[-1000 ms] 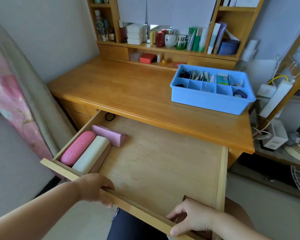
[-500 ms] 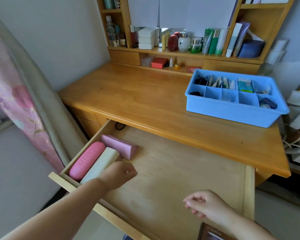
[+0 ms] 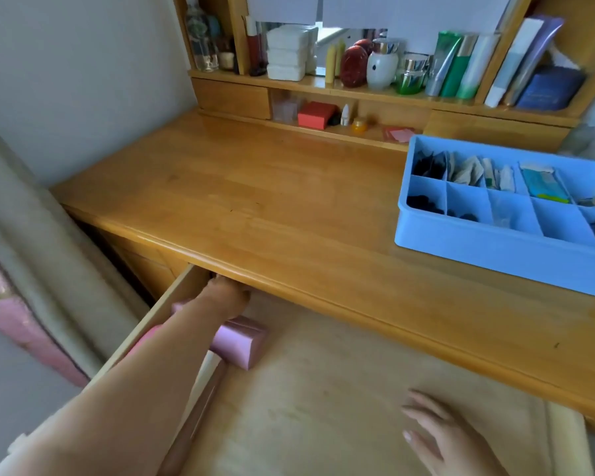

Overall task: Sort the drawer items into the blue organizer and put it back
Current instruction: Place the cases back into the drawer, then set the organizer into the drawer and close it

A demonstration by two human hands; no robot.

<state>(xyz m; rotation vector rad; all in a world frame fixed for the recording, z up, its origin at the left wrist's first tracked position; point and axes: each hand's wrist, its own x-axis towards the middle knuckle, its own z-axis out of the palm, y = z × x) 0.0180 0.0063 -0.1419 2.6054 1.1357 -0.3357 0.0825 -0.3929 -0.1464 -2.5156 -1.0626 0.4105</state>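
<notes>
Left hand reaches deep into drawer; right hand hovers flat.

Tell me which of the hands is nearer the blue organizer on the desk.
Right. The right hand lies open over the drawer floor, below the blue organizer. The left hand is far to its left, reaching under the desk edge at the drawer's back.

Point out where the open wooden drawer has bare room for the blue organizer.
The open wooden drawer has a bare floor from the pink pouch across to the right hand. Its left edge is crowded: the pouch, the cases beneath the forearm, and the left hand reaching under the desktop. The blue plastic organizer sits on the desk.
</notes>
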